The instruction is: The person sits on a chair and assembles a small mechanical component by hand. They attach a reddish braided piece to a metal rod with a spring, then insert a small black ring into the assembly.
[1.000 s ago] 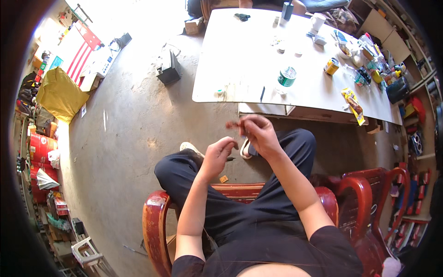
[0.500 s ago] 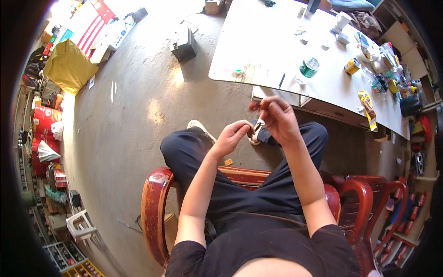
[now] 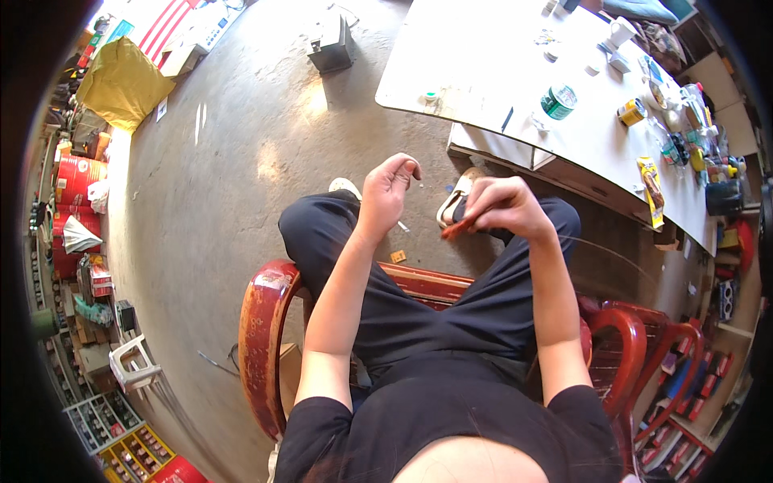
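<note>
My right hand [image 3: 506, 208] is closed in a pinch on a thin reddish-brown strip [image 3: 459, 230], whose free end points down and to the left. The strip's exact kind is unclear. Level with it, my left hand [image 3: 388, 191] is raised over the gap between my knees, its fingers curled in toward the thumb. Whether anything small is in those fingers is hidden. The two hands are apart, both in front of the white table's near edge [image 3: 451, 117].
On the table stand a green-labelled plastic bottle [image 3: 558, 102], a yellow can [image 3: 632, 112] and a yellow packet [image 3: 651, 191]. I sit on a worn red wooden armchair [image 3: 262, 346]. A black box [image 3: 330, 50] is on the floor ahead. Shelves of goods line both sides.
My hands have moved apart: the left one rose and shifted slightly left, while the right one came lower with the reddish-brown strip. The view has shifted slightly.
</note>
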The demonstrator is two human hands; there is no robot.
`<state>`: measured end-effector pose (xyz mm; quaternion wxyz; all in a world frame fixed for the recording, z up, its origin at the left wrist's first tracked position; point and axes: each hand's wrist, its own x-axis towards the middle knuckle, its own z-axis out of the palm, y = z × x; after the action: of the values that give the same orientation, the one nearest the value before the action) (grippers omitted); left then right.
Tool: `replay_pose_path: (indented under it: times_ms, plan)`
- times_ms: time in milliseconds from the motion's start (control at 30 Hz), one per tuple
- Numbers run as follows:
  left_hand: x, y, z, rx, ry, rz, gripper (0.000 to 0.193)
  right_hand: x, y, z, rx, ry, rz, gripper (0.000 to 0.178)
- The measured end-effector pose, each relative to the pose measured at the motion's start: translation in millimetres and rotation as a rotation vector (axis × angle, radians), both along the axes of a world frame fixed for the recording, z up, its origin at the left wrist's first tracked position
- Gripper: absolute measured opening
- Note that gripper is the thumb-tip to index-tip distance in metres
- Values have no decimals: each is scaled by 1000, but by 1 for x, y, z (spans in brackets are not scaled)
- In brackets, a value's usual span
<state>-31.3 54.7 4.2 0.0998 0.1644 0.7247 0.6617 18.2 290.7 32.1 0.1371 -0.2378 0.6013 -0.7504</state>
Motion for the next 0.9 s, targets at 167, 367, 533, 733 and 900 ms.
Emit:
replay_pose_path:
  times_ms: [167, 367, 533, 733, 900]
  plan:
    - [20, 15, 9, -177, 99, -97, 17, -30, -32, -6, -545, -323, -805, 17]
    - [7, 0, 14, -202, 148, -39, 11, -17, -9, 0, 669, 201, -300, 15]
    - [11, 11, -4, -58, -3, -88, 16, -8, -12, -10, -359, -161, -202, 16]
    - [25, 20, 24, -155, 30, -226, 15, -4, -23, 4, -198, -203, -711, 19]
    - [26, 18, 35, -168, 170, -186, 15, -1, -24, 13, 333, 231, -894, 18]
